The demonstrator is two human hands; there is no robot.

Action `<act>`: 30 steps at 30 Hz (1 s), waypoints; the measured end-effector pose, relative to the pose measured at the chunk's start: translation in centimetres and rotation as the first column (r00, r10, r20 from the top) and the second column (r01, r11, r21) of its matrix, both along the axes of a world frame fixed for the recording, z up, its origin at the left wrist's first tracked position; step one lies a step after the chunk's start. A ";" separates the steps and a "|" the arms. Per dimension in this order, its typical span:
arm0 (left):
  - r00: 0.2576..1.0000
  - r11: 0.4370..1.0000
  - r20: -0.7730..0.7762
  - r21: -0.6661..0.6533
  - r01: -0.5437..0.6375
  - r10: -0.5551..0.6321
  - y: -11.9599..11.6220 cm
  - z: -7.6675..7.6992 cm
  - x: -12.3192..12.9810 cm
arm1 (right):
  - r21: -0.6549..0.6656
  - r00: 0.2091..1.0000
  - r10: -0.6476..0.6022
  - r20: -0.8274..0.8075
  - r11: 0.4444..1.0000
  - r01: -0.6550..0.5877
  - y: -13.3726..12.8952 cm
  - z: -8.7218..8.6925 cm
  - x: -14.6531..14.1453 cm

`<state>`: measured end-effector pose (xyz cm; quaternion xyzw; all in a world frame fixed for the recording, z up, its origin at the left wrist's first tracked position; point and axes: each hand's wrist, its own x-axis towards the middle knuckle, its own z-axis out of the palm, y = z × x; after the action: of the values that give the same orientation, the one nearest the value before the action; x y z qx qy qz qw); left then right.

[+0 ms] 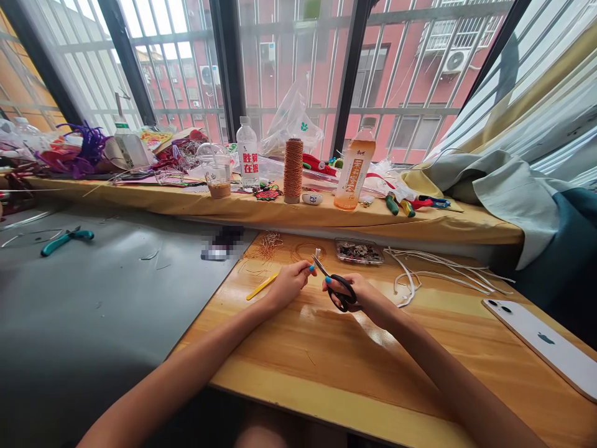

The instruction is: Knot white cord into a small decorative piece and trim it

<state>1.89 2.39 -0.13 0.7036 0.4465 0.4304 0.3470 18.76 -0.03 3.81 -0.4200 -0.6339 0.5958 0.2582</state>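
Observation:
My left hand (293, 281) pinches a small piece of white cord (318, 253) that sticks up past the fingertips. In my right hand (357, 292) is a pair of scissors with black handles (321, 266), my fingers through the loops. The blades point up and left and reach the white cord at my left fingertips. Whether they touch it I cannot tell. Just left of my left wrist lies a yellow strip-like tool (262, 286). Behind my hands are a coil of thin brown cord (303, 251) and a clear tray of small dark and pale pieces (359, 251).
Several white cords (448, 274) lie on the wooden table (298, 373), left of a white phone (545, 339). Teal-handled pliers (68, 240) rest on the grey mat (93, 298). A thread spool (293, 171) and a tea bottle (357, 165) stand on the sill.

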 end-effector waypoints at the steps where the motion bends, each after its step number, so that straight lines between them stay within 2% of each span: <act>1: 1.000 1.000 -0.003 0.000 -0.001 0.001 0.0 0.0 0.0 | 0.004 1.000 0.002 -0.011 1.000 -0.002 0.0 0.0 0.0; 5: 1.000 1.000 0.000 -0.005 -0.003 0.003 0.1 0.1 -0.1 | 0.056 1.000 -0.012 -0.014 0.998 0.013 -0.1 0.2 -0.1; 7: 1.000 1.000 0.025 -0.022 -0.004 0.004 0.2 0.1 -0.1 | 0.130 0.999 -0.027 0.029 0.991 0.023 -0.1 0.4 -0.1; 9: 0.998 0.999 0.060 -0.052 -0.014 0.017 0.4 0.1 -0.2 | 0.301 0.987 -0.104 0.122 0.952 0.063 0.2 0.6 0.2; 10: 0.997 0.997 0.078 -0.072 -0.024 0.030 0.5 0.1 -0.2 | 0.413 0.966 -0.181 0.185 0.906 0.091 0.5 0.7 0.6; 12: 0.992 0.992 0.115 -0.121 -0.041 0.055 0.7 0.1 -0.3 | 0.625 0.858 -0.389 0.335 0.773 0.107 1.3 0.6 1.6; 13: 0.989 0.988 0.135 -0.146 -0.042 0.062 0.8 0.0 -0.2 | 0.665 0.786 -0.459 0.414 0.742 0.083 1.7 0.5 2.2; 16: 0.985 0.983 0.166 -0.185 -0.011 0.043 0.7 0.1 -0.2 | 0.613 0.573 -0.479 0.665 0.789 -0.052 2.4 0.3 3.5; 17: 0.986 0.982 0.164 -0.187 0.003 0.028 0.6 0.1 -0.1 | 0.611 0.507 -0.502 0.701 0.789 -0.063 2.5 0.2 3.6; 18: 0.987 0.982 0.157 -0.187 0.019 0.010 0.5 0.1 -0.1 | 0.634 0.482 -0.531 0.697 0.771 -0.068 2.3 0.2 3.5; 19: 0.988 0.982 0.152 -0.187 0.036 -0.007 0.4 0.1 0.0 | 0.665 0.502 -0.550 0.667 0.744 -0.069 2.1 0.2 3.1; 20: 0.988 0.980 0.150 -0.189 0.055 -0.026 0.2 0.2 0.1 | 0.696 0.569 -0.545 0.616 0.715 -0.069 1.7 0.1 2.6; 21: 0.988 0.979 0.149 -0.191 0.073 -0.045 0.0 0.2 0.2 | 0.702 0.668 -0.487 0.562 0.708 -0.075 1.3 0.0 1.8; 22: 0.988 0.978 0.142 -0.191 0.084 -0.057 -0.2 0.3 0.3 | 0.637 0.751 -0.354 0.558 0.762 -0.114 0.8 -0.2 1.0; 23: 0.990 0.978 0.127 -0.191 0.084 -0.060 -0.4 0.3 0.4 | 0.557 0.800 -0.225 0.557 0.815 -0.159 0.3 -0.5 0.2; 24: 0.993 0.979 0.101 -0.189 0.075 -0.057 -0.6 0.4 0.6 | 0.504 0.825 -0.144 0.547 0.843 -0.187 -0.1 -0.9 -0.6; 26: 0.999 0.984 0.032 -0.173 0.043 -0.038 -1.0 0.6 0.8 | 0.533 0.832 -0.166 0.530 0.828 -0.174 -0.7 -1.8 -1.8; 30: 0.999 0.987 -0.045 -0.159 0.023 -0.030 -1.1 0.6 1.1 | 0.668 0.766 -0.351 0.539 0.731 -0.136 -1.2 -3.1 -2.7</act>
<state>2.98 1.29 0.50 0.6896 0.4779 0.3721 0.3970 16.09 -1.22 0.68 -0.5108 -0.8260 0.1305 0.1994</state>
